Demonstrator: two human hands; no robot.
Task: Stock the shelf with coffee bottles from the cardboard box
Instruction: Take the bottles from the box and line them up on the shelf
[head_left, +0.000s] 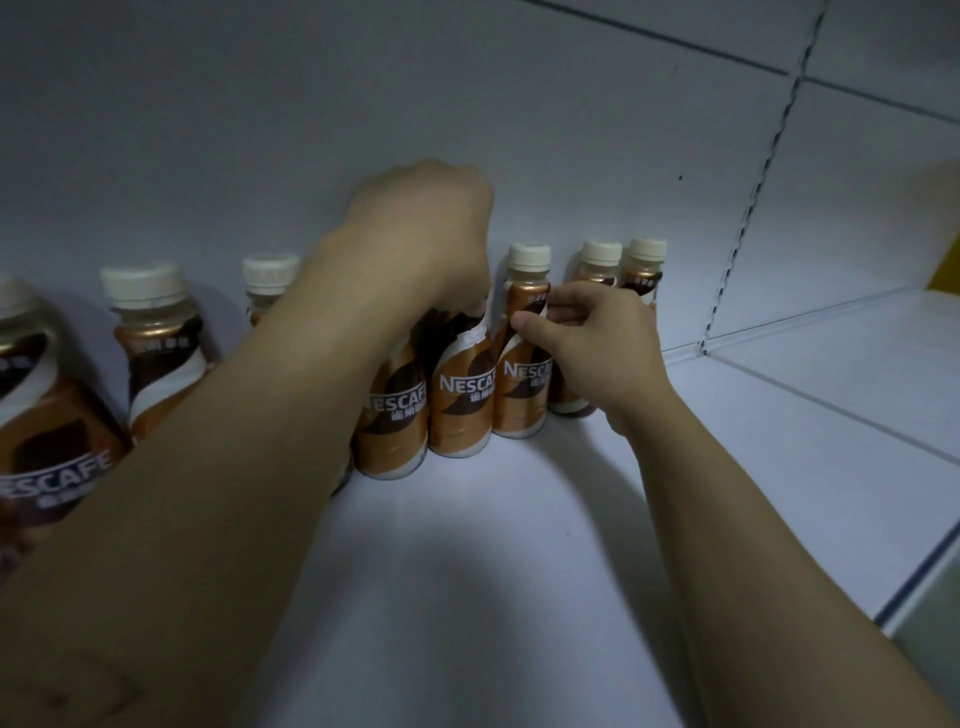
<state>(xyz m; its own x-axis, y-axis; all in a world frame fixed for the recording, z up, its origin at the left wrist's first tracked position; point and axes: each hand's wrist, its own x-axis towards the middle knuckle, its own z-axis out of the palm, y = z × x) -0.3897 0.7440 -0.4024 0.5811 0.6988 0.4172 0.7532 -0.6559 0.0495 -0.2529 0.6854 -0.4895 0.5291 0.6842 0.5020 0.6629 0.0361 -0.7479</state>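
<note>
Scene: white shelf (467, 571), a row of Nescafé coffee bottles along the back panel (363, 104); cardboard box not in view.
Left grip (431, 234): closed from above over the neck of a Nescafé bottle (460, 400); cap hidden under the hand.
Right grip (587, 338): thumb and fingertips (524, 325) pinching the shoulder of the next bottle (522, 374), just below its cream cap (529, 258).
Position: both held bottles upright on the shelf, touching each other; a third bottle (392, 431) touches the left grip's bottle on its far side from the right grip; two more bottles (602, 260) stand just behind the right grip.
Handling (judgement): small filled plastic bottles, moderately heavy for size, stiff enough to hold firmly; glossy sleeve label probably slick.
Hold point (judgement): neck or shoulder under the cap, where the taper stops slipping.
Risk (judgement): narrow base, tight row; a sideways nudge could topple neighbours.
Left end: further bottles (156, 353) well apart from both grips.
</note>
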